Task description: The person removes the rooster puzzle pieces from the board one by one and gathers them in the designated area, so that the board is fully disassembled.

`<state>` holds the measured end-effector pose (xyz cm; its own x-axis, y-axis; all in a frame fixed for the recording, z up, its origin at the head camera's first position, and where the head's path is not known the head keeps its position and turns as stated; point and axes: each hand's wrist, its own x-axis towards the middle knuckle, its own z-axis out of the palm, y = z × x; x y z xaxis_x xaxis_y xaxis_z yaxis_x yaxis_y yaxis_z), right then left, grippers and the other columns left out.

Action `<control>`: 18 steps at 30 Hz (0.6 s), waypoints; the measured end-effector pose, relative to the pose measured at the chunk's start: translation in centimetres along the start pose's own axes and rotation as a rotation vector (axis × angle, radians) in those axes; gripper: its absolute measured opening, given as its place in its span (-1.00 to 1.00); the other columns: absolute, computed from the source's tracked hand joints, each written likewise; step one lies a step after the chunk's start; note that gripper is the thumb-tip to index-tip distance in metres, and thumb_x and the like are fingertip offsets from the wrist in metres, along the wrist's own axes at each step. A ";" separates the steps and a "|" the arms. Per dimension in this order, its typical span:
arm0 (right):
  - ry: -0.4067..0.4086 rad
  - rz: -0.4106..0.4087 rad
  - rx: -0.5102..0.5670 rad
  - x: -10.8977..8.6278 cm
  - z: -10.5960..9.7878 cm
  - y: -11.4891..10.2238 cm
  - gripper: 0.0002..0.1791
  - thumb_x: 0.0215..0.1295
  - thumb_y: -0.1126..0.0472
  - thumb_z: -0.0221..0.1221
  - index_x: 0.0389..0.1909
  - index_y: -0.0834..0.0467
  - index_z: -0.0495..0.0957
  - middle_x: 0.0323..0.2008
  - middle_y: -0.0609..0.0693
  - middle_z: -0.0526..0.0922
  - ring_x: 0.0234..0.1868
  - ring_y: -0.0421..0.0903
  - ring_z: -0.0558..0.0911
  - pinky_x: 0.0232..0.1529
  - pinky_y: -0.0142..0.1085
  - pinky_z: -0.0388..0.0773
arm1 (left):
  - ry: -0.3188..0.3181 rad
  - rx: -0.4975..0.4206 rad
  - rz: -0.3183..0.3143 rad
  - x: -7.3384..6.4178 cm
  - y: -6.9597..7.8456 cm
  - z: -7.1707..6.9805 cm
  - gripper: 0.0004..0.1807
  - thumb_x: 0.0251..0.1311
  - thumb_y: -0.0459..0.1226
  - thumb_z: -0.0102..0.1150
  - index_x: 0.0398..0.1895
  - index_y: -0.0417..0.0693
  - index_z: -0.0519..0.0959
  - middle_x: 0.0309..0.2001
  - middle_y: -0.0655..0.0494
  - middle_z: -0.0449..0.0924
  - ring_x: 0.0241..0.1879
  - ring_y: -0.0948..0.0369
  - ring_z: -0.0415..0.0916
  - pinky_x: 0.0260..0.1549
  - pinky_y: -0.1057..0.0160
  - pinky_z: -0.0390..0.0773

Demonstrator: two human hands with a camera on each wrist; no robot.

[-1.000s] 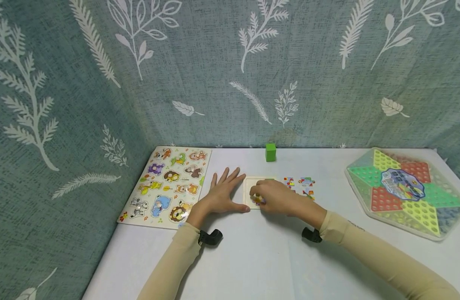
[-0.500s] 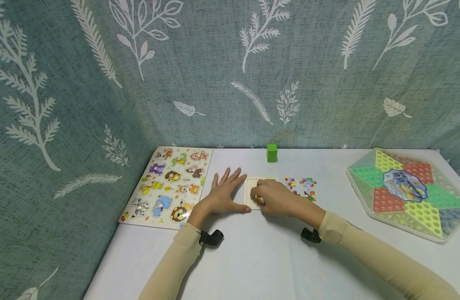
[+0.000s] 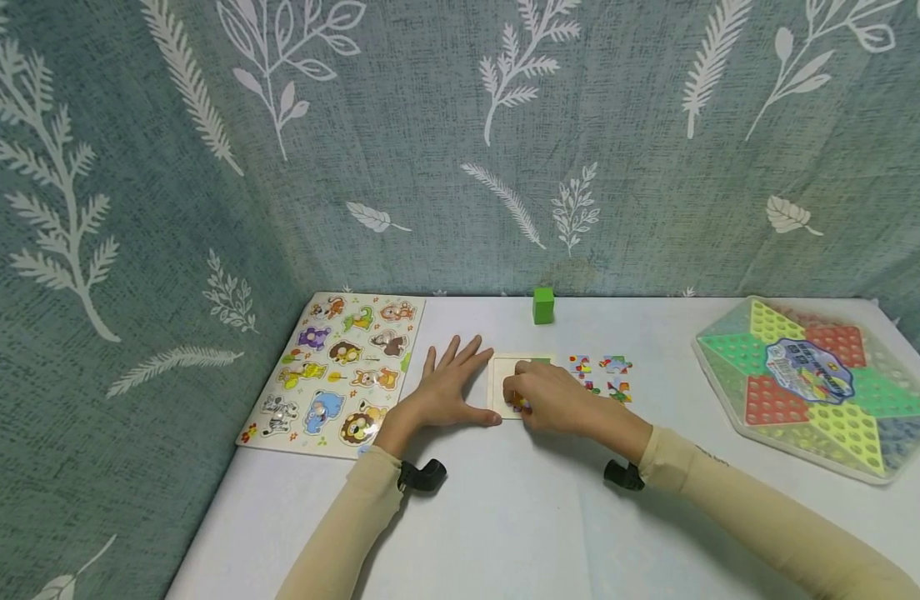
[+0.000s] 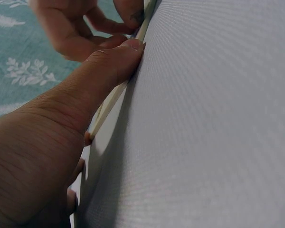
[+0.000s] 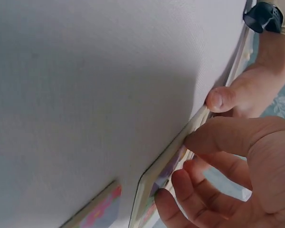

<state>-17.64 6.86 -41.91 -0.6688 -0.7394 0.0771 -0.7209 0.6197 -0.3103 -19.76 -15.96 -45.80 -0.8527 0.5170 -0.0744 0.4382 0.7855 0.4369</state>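
A small wooden puzzle board lies flat on the table in the head view, with a pale rim and some coloured pieces in it. My left hand is spread at its left side, the thumb touching the front edge and a fingertip near the back left corner. Over the board, my right hand has curled fingers and pinches a yellowish puzzle piece, low against the board. The fingers hide most of that piece. In the right wrist view, the thumb and fingertips are down at the board's surface.
Several loose puzzle pieces lie right of the board. A green block stands behind it. An animal peg puzzle lies at left, and a hexagonal Chinese checkers box at right. A curtain rises behind the table.
My right fingers have shifted very slightly right over the board; the yellow piece, seen tilted a second ago, now shows less under them. My left hand holds its place.
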 end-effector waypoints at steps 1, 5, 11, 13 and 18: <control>-0.001 0.006 0.001 -0.1 0.0 0.0 -0.77 -0.02 0.43 0.36 -0.34 0.09 0.68 -0.36 -0.08 0.54 -0.35 -0.15 0.47 -0.34 -0.29 0.46 | 0.002 -0.002 0.001 0.0 0.0 0.0 0.24 -0.10 0.34 0.42 0.61 0.14 0.04 0.62 0.11 -0.24 0.56 -0.05 -0.46 0.37 -0.28 -0.50; 0.001 0.016 -0.001 -0.2 0.0 0.0 -0.78 -0.02 0.41 0.37 -0.34 0.09 0.68 -0.32 -0.06 0.55 -0.33 -0.13 0.47 -0.30 -0.26 0.47 | 0.003 -0.009 0.004 -0.1 0.1 0.0 0.24 -0.10 0.33 0.42 0.61 0.13 0.04 0.62 0.10 -0.24 0.56 -0.06 -0.46 0.37 -0.29 -0.50; -0.003 -0.019 -0.009 0.1 0.0 0.1 -0.78 -0.01 0.42 0.37 -0.34 0.10 0.68 -0.38 -0.09 0.56 -0.38 -0.14 0.47 -0.30 -0.25 0.47 | 0.003 -0.008 0.006 -0.2 0.1 -0.1 0.24 -0.09 0.33 0.42 0.62 0.13 0.04 0.62 0.10 -0.25 0.56 -0.06 -0.46 0.37 -0.29 -0.50; -0.004 -0.018 -0.007 0.1 0.0 0.0 -0.77 -0.02 0.42 0.37 -0.33 0.10 0.68 -0.40 -0.09 0.55 -0.39 -0.14 0.46 -0.32 -0.26 0.46 | 0.005 -0.005 0.006 -0.1 0.0 -0.1 0.24 -0.09 0.33 0.42 0.62 0.13 0.04 0.62 0.10 -0.25 0.56 -0.06 -0.46 0.37 -0.29 -0.50; -0.007 -0.002 -0.002 0.2 -0.3 -0.1 -0.76 -0.04 0.43 0.38 -0.32 0.09 0.69 -0.40 -0.08 0.52 -0.38 -0.13 0.46 -0.32 -0.25 0.45 | -0.001 0.004 0.004 -0.1 0.0 0.0 0.24 -0.09 0.34 0.41 0.62 0.15 0.03 0.62 0.12 -0.26 0.56 -0.05 -0.47 0.37 -0.28 -0.51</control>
<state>-17.75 6.76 -41.62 -0.6659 -0.7426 0.0712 -0.7227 0.6184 -0.3087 -19.72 -16.03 -45.78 -0.8506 0.5207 -0.0730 0.4431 0.7845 0.4338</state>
